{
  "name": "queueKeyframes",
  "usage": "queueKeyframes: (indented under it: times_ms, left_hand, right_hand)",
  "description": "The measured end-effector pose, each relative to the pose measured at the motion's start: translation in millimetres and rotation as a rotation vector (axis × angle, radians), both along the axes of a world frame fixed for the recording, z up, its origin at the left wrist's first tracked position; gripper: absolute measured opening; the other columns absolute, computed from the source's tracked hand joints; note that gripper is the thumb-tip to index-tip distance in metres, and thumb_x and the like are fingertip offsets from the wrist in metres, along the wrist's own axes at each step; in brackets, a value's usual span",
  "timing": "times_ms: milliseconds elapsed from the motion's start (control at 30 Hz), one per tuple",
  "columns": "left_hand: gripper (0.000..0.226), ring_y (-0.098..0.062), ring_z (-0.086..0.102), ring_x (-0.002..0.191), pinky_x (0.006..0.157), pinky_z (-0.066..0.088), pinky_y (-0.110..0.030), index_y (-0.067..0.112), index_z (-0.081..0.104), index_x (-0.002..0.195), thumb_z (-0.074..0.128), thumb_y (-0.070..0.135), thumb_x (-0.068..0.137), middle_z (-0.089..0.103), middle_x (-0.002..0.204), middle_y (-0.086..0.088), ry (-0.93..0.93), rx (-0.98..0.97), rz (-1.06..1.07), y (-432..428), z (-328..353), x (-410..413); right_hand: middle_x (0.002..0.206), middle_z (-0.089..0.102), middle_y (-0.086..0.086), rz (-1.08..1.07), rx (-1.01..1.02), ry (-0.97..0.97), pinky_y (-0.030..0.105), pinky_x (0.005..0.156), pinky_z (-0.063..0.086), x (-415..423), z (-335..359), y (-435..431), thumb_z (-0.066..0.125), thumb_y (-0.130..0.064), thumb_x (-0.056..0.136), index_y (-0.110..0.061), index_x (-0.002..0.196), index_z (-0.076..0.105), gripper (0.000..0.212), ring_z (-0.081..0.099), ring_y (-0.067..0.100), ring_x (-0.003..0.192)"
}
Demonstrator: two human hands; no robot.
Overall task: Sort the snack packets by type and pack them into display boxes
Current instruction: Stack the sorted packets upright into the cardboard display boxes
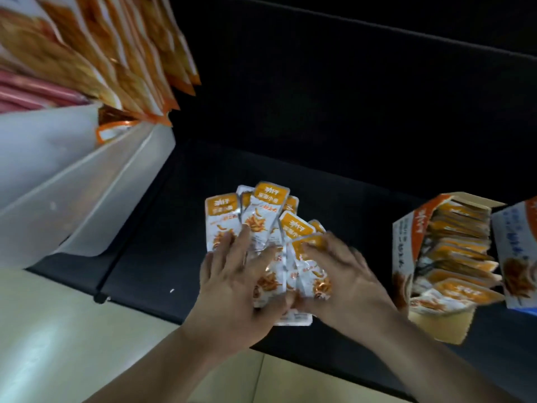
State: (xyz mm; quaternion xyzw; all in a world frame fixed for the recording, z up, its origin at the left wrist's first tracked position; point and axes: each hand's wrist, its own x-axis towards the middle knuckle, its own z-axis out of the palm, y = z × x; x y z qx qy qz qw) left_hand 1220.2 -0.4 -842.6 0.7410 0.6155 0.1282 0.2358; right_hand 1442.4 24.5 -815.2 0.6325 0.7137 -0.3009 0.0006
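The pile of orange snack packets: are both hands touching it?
Touching. Head view: left hand and right hand lie with spread fingers on the pile of orange snack packets.

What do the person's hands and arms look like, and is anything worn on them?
Nothing worn shows: the left hand and right hand are gloveless, without ring, watch or bracelet. Both forearms are bare to the picture's edge; no sleeve is visible.

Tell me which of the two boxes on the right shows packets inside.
The orange-and-white box, left of the other: orange packets fill it. The edge box shows only its printed wall.
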Motion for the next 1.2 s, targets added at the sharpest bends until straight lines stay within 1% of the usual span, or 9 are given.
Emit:
queueKeyframes:
  times_ms: [100, 233, 433, 567, 667, 733, 933, 1033, 1200]
  left_hand:
    - [0.062, -0.035, 0.029, 0.152, 0.116, 0.033, -0.062, 0.037, 0.047, 0.149, 0.042, 0.065, 0.094, 0.034, 0.165, -0.002, -0.01, 0.153, 0.166, 23, 4, -25]
    - [0.07, -0.042, 0.0, 0.158, 0.126, 0.008, -0.058, 0.045, 0.011, 0.162, 0.034, 0.066, 0.1, 0.004, 0.173, -0.016, 0.114, -0.173, 0.281, 60, 5, -42]
    - [0.056, -0.026, -0.023, 0.157, 0.13, -0.006, -0.046, 0.052, 0.001, 0.16, 0.026, 0.05, 0.109, -0.018, 0.173, 0.002, 0.023, -0.148, 0.138, 45, -5, 1]
    - [0.052, -0.039, 0.011, 0.158, 0.128, 0.017, -0.051, 0.036, 0.046, 0.154, 0.033, 0.034, 0.104, 0.019, 0.172, -0.01, -0.116, 0.041, 0.145, 30, -19, 28]
    - [0.044, -0.028, 0.03, 0.152, 0.123, 0.033, -0.046, 0.032, 0.065, 0.139, 0.057, 0.015, 0.099, 0.036, 0.165, -0.001, -0.21, 0.09, 0.197, 32, -18, 29]
    - [0.038, -0.017, 0.037, 0.143, 0.116, 0.041, -0.039, 0.033, 0.073, 0.126, 0.065, 0.011, 0.096, 0.043, 0.158, 0.006, -0.262, 0.065, 0.25, 38, -11, 25]
    - [0.056, -0.002, 0.063, 0.111, 0.095, 0.058, -0.03, 0.047, 0.063, 0.115, 0.084, 0.012, 0.077, 0.056, 0.126, 0.014, -0.571, -0.136, 0.405, 63, 2, 40]
    - [0.056, 0.004, 0.068, 0.102, 0.089, 0.059, -0.026, 0.047, 0.064, 0.115, 0.085, 0.01, 0.079, 0.072, 0.11, 0.016, -0.657, -0.139, 0.384, 67, 0, 53]
    - [0.043, -0.001, 0.074, 0.094, 0.083, 0.063, -0.032, 0.034, 0.068, 0.113, 0.088, 0.016, 0.079, 0.077, 0.101, 0.014, -0.715, -0.217, 0.43, 79, -1, 59]
  right_hand:
    - [0.17, -0.004, -0.019, -0.046, -0.063, -0.036, 0.042, 0.127, 0.023, 1, 9, 12, 0.073, -0.071, 0.076, -0.061, 0.153, 0.024, 0.091, 0.003, 0.018, 0.158]
    - [0.171, -0.002, -0.014, -0.042, -0.118, -0.092, 0.038, 0.125, 0.019, -6, 17, 12, 0.057, -0.084, 0.079, -0.059, 0.155, 0.017, 0.09, 0.001, 0.02, 0.157]
    - [0.169, 0.011, -0.016, -0.048, -0.074, -0.096, 0.036, 0.125, 0.017, -2, 8, 19, 0.05, -0.079, 0.086, -0.059, 0.154, 0.025, 0.075, 0.008, 0.017, 0.157]
    - [0.161, 0.026, -0.019, -0.032, -0.061, -0.062, 0.028, 0.124, 0.012, 4, 12, 27, 0.052, -0.054, 0.098, -0.054, 0.153, 0.033, 0.058, 0.02, 0.014, 0.152]
    - [0.146, 0.04, -0.018, -0.085, -0.074, -0.002, 0.031, 0.117, 0.028, 4, 20, 31, 0.048, -0.052, 0.101, -0.06, 0.149, 0.033, 0.051, 0.034, 0.017, 0.142]
    - [0.151, 0.041, -0.012, -0.144, -0.1, 0.038, 0.041, 0.119, 0.031, 3, 23, 32, 0.042, -0.058, 0.101, -0.062, 0.152, 0.022, 0.054, 0.032, 0.023, 0.146]
    - [0.142, 0.048, -0.004, -0.196, -0.019, -0.039, 0.04, 0.098, 0.045, -11, 22, 39, 0.032, -0.067, 0.1, -0.059, 0.157, 0.003, 0.064, 0.045, 0.028, 0.132]
    - [0.134, 0.05, -0.005, -0.221, 0.053, -0.111, 0.035, 0.08, 0.046, -16, 16, 44, 0.041, -0.058, 0.103, -0.055, 0.159, 0.01, 0.065, 0.048, 0.027, 0.124]
    - [0.135, 0.053, -0.01, -0.316, 0.098, -0.056, 0.033, 0.076, 0.052, -17, 8, 41, 0.055, -0.053, 0.099, -0.052, 0.153, 0.033, 0.058, 0.053, 0.022, 0.123]
